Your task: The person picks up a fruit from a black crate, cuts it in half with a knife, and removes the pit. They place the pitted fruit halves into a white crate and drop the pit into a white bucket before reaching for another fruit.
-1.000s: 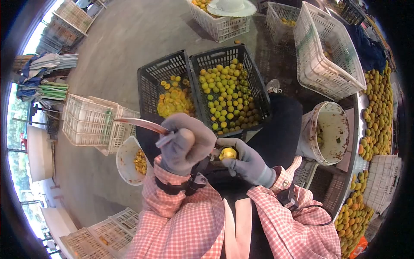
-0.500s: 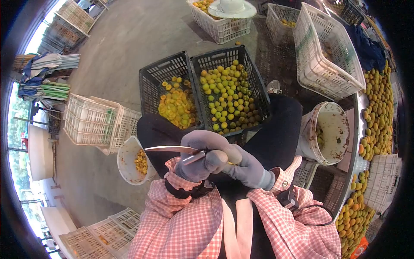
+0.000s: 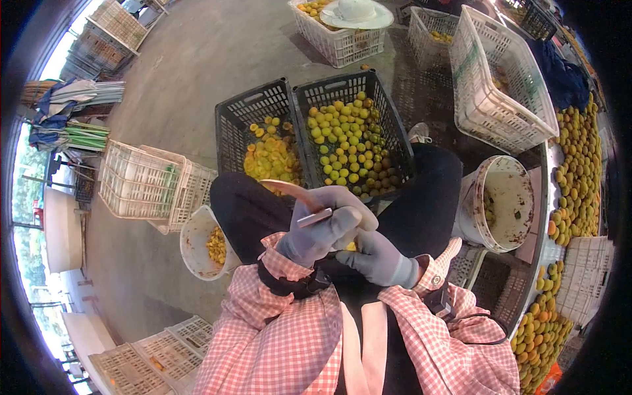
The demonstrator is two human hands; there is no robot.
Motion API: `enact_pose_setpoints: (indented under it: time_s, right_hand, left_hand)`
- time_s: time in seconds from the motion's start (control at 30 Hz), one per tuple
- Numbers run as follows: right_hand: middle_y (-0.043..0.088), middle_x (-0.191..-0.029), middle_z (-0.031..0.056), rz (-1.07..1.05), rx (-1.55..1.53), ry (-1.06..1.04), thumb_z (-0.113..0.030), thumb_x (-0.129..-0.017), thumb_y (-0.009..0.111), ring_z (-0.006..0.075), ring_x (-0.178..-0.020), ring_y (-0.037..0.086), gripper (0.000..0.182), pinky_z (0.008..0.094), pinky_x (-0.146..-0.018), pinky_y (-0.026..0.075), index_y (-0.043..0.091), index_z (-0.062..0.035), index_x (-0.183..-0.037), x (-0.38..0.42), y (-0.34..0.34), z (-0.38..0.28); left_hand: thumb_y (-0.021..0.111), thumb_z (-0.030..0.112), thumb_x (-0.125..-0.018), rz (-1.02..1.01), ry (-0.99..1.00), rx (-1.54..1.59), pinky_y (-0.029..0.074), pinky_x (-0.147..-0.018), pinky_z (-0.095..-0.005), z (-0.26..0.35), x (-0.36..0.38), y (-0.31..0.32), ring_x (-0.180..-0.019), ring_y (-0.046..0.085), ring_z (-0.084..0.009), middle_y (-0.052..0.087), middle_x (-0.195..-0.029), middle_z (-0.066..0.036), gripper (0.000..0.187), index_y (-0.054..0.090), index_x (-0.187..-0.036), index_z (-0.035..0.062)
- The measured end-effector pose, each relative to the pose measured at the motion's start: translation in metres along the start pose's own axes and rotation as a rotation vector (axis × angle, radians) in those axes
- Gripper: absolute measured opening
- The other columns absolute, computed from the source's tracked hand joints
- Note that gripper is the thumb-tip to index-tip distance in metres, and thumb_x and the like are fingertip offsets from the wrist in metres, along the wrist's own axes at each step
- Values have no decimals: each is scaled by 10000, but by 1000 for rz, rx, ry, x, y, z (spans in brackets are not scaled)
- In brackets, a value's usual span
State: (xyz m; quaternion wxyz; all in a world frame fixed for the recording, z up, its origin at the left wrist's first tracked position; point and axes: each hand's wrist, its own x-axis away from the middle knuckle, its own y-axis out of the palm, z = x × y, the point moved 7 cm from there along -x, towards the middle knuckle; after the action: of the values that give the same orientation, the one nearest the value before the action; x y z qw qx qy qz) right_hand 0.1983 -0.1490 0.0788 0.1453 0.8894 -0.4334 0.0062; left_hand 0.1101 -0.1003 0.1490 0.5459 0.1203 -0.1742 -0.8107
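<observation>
Head view: knife and fruit at frame centre

My left hand [image 3: 316, 230] is closed on the knife [image 3: 299, 197], its blade pointing to upper left, away from me. My right hand [image 3: 378, 257] is curled around a small yellow fruit [image 3: 352, 246], mostly hidden, held over my lap so cutting stays steady.

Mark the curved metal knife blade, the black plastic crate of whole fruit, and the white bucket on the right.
curved metal knife blade [image 3: 288, 189], head view, mid-blade
black plastic crate [image 3: 395, 137], head view, right wall
white bucket [image 3: 510, 197], head view, bare inner wall
</observation>
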Motion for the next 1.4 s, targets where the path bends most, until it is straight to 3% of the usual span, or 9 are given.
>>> enact_pose_setpoints:
  time_s: [0.13, 0.27, 0.67, 0.77, 0.87, 0.97, 1.07, 1.17, 1.4]
  right_hand:
    - [548, -1037, 21, -19, 9, 66, -113, -884, 640, 89, -932, 508, 373, 265, -839, 433, 488, -43, -1218, 1, -6, 3]
    - [555, -973, -12, 91, -531, 302, -144, -892, 644, 33, -838, 492, 347, 194, -749, 419, 512, -42, -1195, 7, 1, 16]
    - [567, -897, 16, -187, 380, -29, -125, -848, 678, 120, -826, 558, 416, 265, -772, 480, 498, -74, -1220, -12, 1, 18]
    - [576, -898, 19, 65, -165, 269, -121, -854, 673, 88, -804, 553, 364, 226, -721, 470, 519, -50, -1176, -8, -8, 10]
    - [572, -938, 14, 216, -420, 209, -123, -869, 662, 37, -801, 523, 378, 191, -687, 447, 491, -35, -1194, -6, -12, 12]
    - [576, -971, 30, 214, -79, -118, -98, -891, 627, 110, -870, 552, 329, 255, -767, 465, 497, -13, -1182, -16, -12, 20]
    - [582, -1017, 43, -54, 348, -75, -91, -885, 629, 143, -939, 551, 313, 289, -815, 461, 522, -28, -1172, -14, -8, -10]
    - [615, -1047, 75, 10, 150, -239, -101, -884, 625, 158, -968, 572, 279, 308, -832, 467, 558, -39, -1148, -19, -7, -25]
    - [618, -1053, 90, -66, 290, 89, -94, -878, 628, 176, -968, 586, 249, 329, -858, 468, 575, -43, -1116, -14, -7, 29]
  left_hand:
    - [610, 360, -905, 60, 37, -52, 310, -416, -224, 1, -3, -4, -450, 442, -80, 555, -573, -38, 365, 606, -779, 18]
    - [604, 381, -905, 56, 54, 79, 294, -412, -229, -7, -8, -13, -443, 422, -74, 501, -539, -13, 385, 576, -753, 28]
    - [631, 344, -900, -33, 8, -119, 271, -391, -206, -14, -2, 5, -412, 403, -57, 521, -539, -12, 363, 615, -838, -13]
    - [646, 278, -901, 339, 158, -22, 291, -394, -198, 5, -1, -12, -421, 434, -52, 525, -541, 2, 307, 636, -848, -24]
    - [648, 249, -899, 205, 212, 258, 288, -399, -196, -2, -12, -20, -423, 432, -53, 539, -552, -4, 280, 630, -839, -23]
    - [610, 267, -918, 151, 109, 85, 266, -399, -209, -8, -10, -9, -423, 401, -53, 512, -542, 3, 280, 633, -865, -7]
    - [614, 286, -911, 134, 8, -87, 318, -411, -233, -13, -4, -3, -456, 456, -79, 561, -582, -26, 287, 659, -855, 9]
    - [670, 331, -869, 22, 18, -311, 429, -496, -252, -14, -5, 4, -577, 567, -110, 649, -708, -50, 335, 677, -804, 2]
    - [653, 358, -885, 11, 67, -204, 356, -447, -211, -21, -3, -4, -494, 504, -78, 603, -625, -39, 365, 667, -829, -2]
